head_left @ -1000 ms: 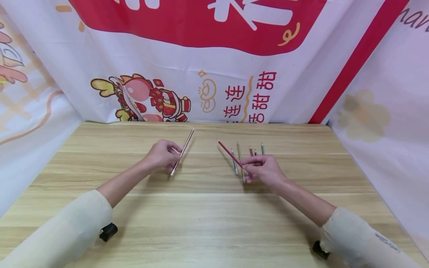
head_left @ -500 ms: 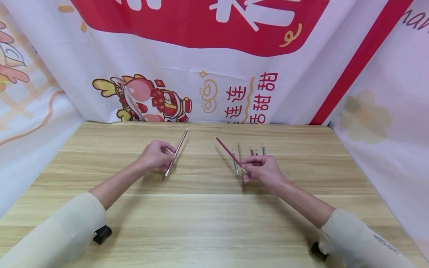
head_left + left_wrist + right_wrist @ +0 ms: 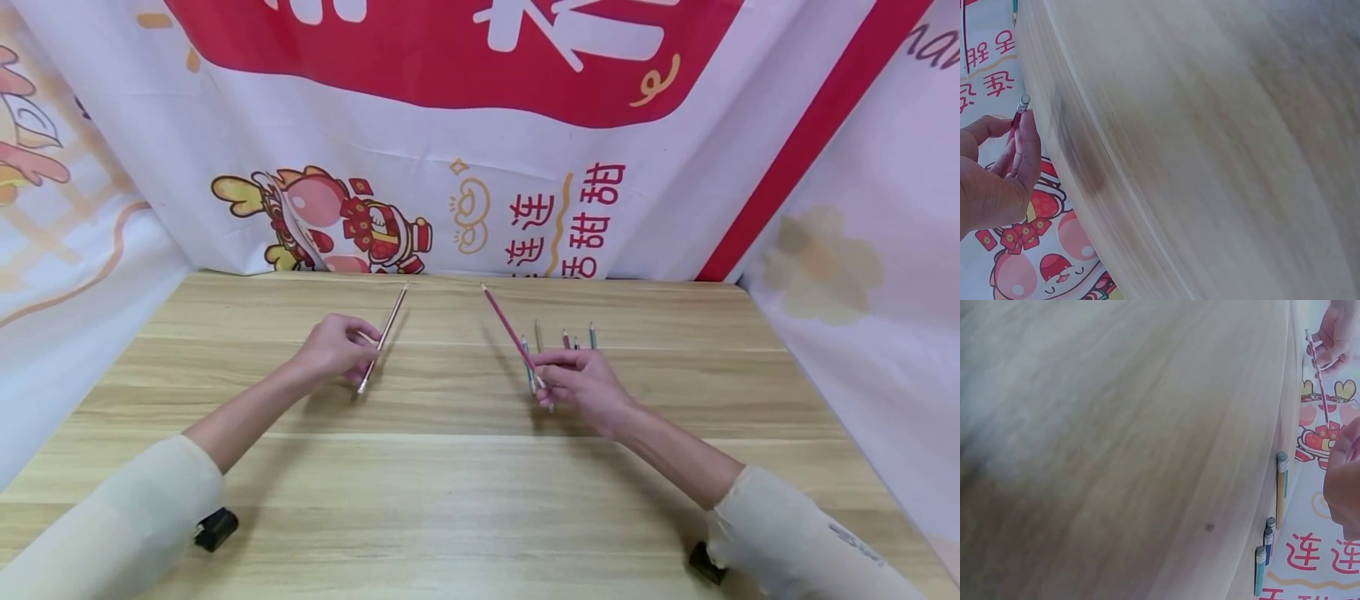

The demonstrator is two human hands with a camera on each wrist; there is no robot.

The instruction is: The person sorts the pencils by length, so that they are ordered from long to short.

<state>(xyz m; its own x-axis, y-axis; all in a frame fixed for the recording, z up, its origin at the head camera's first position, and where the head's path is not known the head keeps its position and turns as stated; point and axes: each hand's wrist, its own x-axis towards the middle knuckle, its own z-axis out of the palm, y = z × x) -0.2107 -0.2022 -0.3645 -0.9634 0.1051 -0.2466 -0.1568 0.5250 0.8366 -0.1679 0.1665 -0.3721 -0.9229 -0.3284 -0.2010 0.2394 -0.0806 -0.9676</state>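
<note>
Two hands, both pinching: my left hand [image 3: 335, 350] held a brownish pencil [image 3: 389, 323], my right hand [image 3: 585, 385] a red pencil [image 3: 506, 321], each gripped below its middle and slanted over the table [image 3: 450, 500]. Probably light, stiff, a bit slick, points easily snapped; the rear half seemed best to hold. Loose pencils [image 3: 566, 339] lay by my right hand; it hid some eraser ends [image 3: 1282, 462] from the head view, but the right wrist view showed them.

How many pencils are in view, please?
7: a reddish pencil in the left hand; a red pencil in the right hand; five on the table near it, left to right: teal, tan, brown, dark, another teal. Others may be hidden.
</note>
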